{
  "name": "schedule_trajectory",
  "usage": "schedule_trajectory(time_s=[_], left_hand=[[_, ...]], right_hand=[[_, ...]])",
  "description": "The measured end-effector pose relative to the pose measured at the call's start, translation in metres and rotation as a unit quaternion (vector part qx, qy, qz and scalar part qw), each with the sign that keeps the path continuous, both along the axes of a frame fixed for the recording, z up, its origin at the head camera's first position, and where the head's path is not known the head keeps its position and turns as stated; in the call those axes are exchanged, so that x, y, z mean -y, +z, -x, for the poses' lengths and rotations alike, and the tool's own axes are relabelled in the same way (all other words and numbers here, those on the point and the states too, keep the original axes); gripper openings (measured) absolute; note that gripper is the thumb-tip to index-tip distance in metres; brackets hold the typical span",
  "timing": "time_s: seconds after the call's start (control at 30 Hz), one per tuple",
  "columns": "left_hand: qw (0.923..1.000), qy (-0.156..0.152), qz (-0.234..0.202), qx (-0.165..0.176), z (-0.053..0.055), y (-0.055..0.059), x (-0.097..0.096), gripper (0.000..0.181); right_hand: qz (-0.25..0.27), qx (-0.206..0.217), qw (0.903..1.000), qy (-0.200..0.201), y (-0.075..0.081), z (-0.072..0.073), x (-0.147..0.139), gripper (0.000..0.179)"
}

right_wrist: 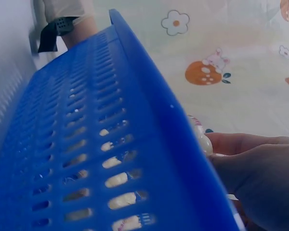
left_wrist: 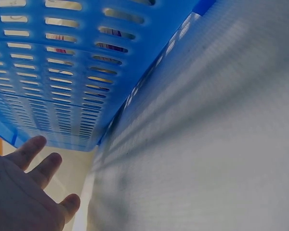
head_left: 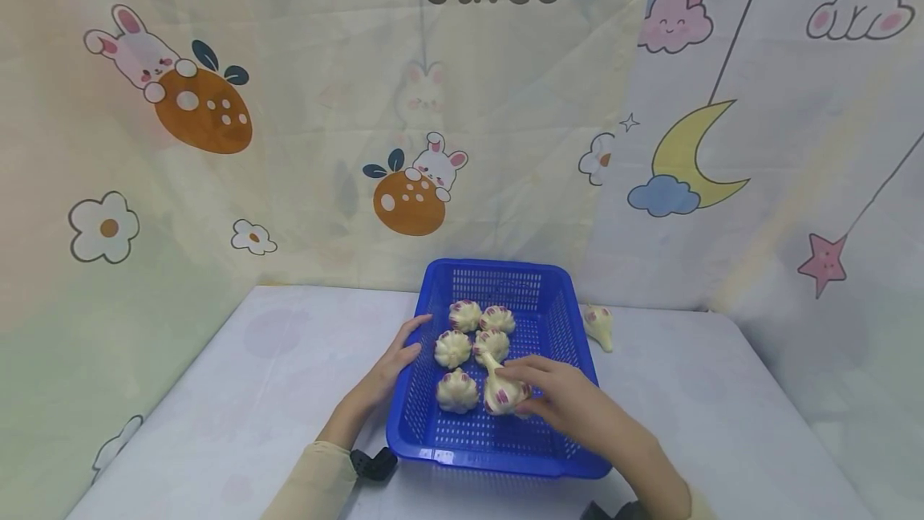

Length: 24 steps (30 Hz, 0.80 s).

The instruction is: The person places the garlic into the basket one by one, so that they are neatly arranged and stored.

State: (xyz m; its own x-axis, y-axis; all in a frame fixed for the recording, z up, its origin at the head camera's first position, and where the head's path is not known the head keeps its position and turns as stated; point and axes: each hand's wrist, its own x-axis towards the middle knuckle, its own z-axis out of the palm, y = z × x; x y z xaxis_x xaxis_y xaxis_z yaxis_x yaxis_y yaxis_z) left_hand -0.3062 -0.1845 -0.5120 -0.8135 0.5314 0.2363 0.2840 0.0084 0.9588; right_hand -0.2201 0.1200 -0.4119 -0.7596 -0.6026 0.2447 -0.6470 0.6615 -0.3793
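A blue plastic basket (head_left: pixel 498 464) with slotted walls stands on the table, with several whitish garlic bulbs (head_left: pixel 457 391) marked in purple on its floor. My right hand (head_left: pixel 566 398) reaches over the basket's right side and pinches one garlic bulb (head_left: pixel 501 393) between thumb and fingers, its stem pointing up toward the far side. In the right wrist view the basket's wall hides most of that bulb. At the left rim lies my left hand (head_left: pixel 392 366), fingertips right at the edge; the left wrist view shows its fingers (left_wrist: pixel 47 168) extended and relaxed beside the slotted wall.
Another garlic bulb (head_left: pixel 598 327) with a long stem lies on the table just outside the basket's far right side. White cloth covers the table (head_left: pixel 267 392). A printed curtain (head_left: pixel 303 143) with rabbits and flowers hangs behind it.
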Motion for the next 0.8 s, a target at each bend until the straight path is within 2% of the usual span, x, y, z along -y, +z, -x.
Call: schedule_trajectory(time_s=[0.17, 0.3, 0.8], left_hand=[[1.0000, -0.002, -0.002, -0.004, 0.001, 0.000, 0.000, 0.053], [1.0000, -0.001, 0.003, -0.008, 0.001, -0.001, 0.000, 0.053], [0.9999, 0.007, 0.010, 0.005, 0.000, 0.000, -0.001, 0.053]], right_hand=[[-0.009, 0.022, 0.9997, 0.004, -0.004, -0.001, 0.005, 0.047], [-0.011, 0.013, 0.9997, 0.019, -0.009, -0.001, 0.008, 0.046], [-0.029, 0.048, 0.9979, 0.033, -0.020, -0.001, 0.019, 0.043]])
